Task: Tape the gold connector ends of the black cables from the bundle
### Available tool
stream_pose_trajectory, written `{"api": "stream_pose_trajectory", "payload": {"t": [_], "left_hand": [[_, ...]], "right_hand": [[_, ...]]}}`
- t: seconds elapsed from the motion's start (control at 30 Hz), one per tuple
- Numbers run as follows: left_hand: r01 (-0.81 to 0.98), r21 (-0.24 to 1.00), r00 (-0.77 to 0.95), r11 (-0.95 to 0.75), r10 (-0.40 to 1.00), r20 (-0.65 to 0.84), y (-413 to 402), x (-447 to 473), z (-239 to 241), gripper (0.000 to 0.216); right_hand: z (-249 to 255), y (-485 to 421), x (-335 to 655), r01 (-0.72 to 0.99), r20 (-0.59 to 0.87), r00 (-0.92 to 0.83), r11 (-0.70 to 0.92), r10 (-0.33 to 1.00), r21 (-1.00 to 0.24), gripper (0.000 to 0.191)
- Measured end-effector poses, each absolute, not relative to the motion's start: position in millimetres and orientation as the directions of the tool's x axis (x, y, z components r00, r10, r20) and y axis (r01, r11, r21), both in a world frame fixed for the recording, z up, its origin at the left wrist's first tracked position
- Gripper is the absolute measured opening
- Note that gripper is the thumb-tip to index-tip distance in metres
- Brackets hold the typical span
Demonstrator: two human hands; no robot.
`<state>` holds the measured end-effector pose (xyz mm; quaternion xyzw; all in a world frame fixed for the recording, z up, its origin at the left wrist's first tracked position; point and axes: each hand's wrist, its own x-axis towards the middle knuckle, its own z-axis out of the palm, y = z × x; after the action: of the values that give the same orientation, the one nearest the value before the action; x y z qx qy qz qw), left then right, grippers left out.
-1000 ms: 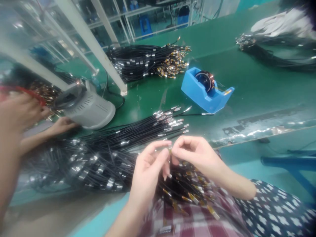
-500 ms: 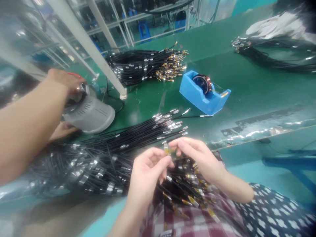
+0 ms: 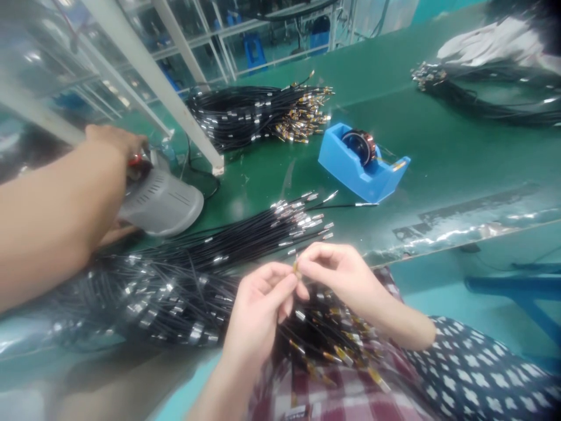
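My left hand (image 3: 263, 298) pinches the end of a thin black cable, whose tip carries a small piece of amber tape (image 3: 296, 266). My right hand (image 3: 337, 269) has its thumb and forefinger closed on that same tip, so most of it is hidden. Under both hands, a bundle of black cables with amber-taped ends (image 3: 346, 351) lies across my lap, over a checked apron (image 3: 350, 403). Just beyond my fingers, black cables with bare silver ends (image 3: 302, 216) lie on the green table.
A blue tape dispenser (image 3: 350, 164) holds an amber roll. Behind it lies a taped cable bundle (image 3: 245, 117); another bundle (image 3: 482, 105) is at far right. On the left, a co-worker's arm (image 3: 56, 216) reaches to a grey device (image 3: 166, 204) beside a white post (image 3: 175, 111).
My right hand has moved left and its fingers have closed on the taped cable tip. The co-worker's hand on the grey device has shifted slightly.
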<state>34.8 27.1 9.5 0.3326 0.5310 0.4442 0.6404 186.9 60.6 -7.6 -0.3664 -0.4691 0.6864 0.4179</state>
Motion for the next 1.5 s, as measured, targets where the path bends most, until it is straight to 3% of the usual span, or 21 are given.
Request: {"api": "stream_pose_trajectory", "payload": {"t": [0.1, 0.2, 0.4, 0.5, 0.63, 0.7, 0.83, 0.9, 0.97, 1.03, 1.07, 1.13, 1.2, 1.3, 1.4, 1.5], "left_hand": [[-0.253, 0.860, 0.149, 0.443, 0.896, -0.418, 31.1, 27.9, 9.2, 0.019], [-0.246, 0.856, 0.182, 0.455, 0.889, -0.420, 33.0, 25.0, 9.4, 0.022], [-0.033, 0.953, -0.041, 0.303, 0.952, -0.304, 22.7, 32.7, 14.4, 0.014], [-0.011, 0.952, -0.058, 0.306, 0.950, -0.306, 16.7, 31.7, 15.8, 0.015], [-0.095, 0.924, 0.120, 0.371, 0.925, -0.360, 16.3, 17.0, 12.0, 0.020], [-0.113, 0.898, 0.253, 0.424, 0.887, -0.387, 19.9, 5.0, 8.5, 0.025], [0.001, 0.846, 0.528, 0.534, 0.718, -0.454, 29.8, -18.5, 4.0, 0.031], [0.071, 0.811, 0.627, 0.581, 0.606, -0.489, 32.0, -22.4, 5.4, 0.030], [0.122, 0.792, 0.661, 0.599, 0.546, -0.515, 30.5, -17.3, 9.3, 0.026], [0.215, 0.839, 0.619, 0.500, 0.595, -0.513, 26.0, -4.7, 14.1, 0.017], [0.321, 0.875, 0.584, 0.363, 0.651, -0.485, 23.5, 2.6, 16.0, 0.010], [0.469, 0.872, 0.590, 0.139, 0.686, -0.426, 19.3, 15.8, 18.0, 0.009], [0.490, 0.870, 0.592, 0.052, 0.713, -0.376, 18.0, 24.0, 16.9, 0.021], [0.478, 0.871, 0.426, -0.117, 0.898, -0.112, 22.4, 30.0, 13.5, 0.010], [0.576, 0.725, 0.279, -0.378, 0.924, 0.261, 31.1, 39.1, 15.2, 0.025], [0.575, 0.700, 0.328, -0.423, 0.903, 0.276, 38.3, 51.0, 22.2, 0.024]], "right_hand": [[-10.6, 63.7, 182.4, -0.255, -0.077, -0.425, -0.200, 0.902, -0.946, 0.024], [-13.4, 65.3, 177.8, -0.216, 0.013, -0.384, -0.076, 0.923, -0.973, 0.021], [-4.0, 51.7, 179.6, -0.015, 0.227, -0.253, 0.231, 0.940, -0.973, 0.014], [1.5, 46.6, 183.0, -0.011, 0.231, -0.249, 0.236, 0.941, -0.972, 0.015], [-4.0, 53.9, 182.4, -0.090, 0.048, -0.331, 0.019, 0.942, -0.996, 0.009], [-8.3, 58.8, 180.4, -0.174, 0.076, -0.435, -0.001, 0.897, -0.985, 0.015], [-5.3, 61.7, 179.5, -0.331, 0.319, -0.626, 0.128, 0.712, -0.935, 0.020], [-0.7, 63.8, 184.5, -0.328, 0.377, -0.703, 0.195, 0.603, -0.924, 0.021], [-0.8, 71.1, 194.8, -0.230, 0.367, -0.723, 0.296, 0.586, -0.927, 0.019], [-8.9, 83.9, 209.2, 0.052, 0.306, -0.610, 0.422, 0.731, -0.905, 0.016], [-15.6, 91.3, 217.1, 0.261, 0.287, -0.484, 0.449, 0.827, -0.855, 0.013], [-30.5, 104.8, 231.8, 0.630, 0.245, -0.272, 0.365, 0.931, -0.685, 0.005], [-41.0, 112.9, 242.9, 0.739, 0.201, -0.238, 0.312, 0.950, -0.597, 0.005], [-35.0, 111.1, 252.6, 0.645, 0.156, -0.306, 0.325, 0.939, -0.692, 0.009], [-4.3, 97.7, 257.1, 0.436, 0.122, -0.385, 0.296, 0.915, -0.850, 0.010], [27.5, 84.6, 257.5, 0.247, 0.091, -0.519, 0.252, 0.850, -0.936, 0.012]]}}
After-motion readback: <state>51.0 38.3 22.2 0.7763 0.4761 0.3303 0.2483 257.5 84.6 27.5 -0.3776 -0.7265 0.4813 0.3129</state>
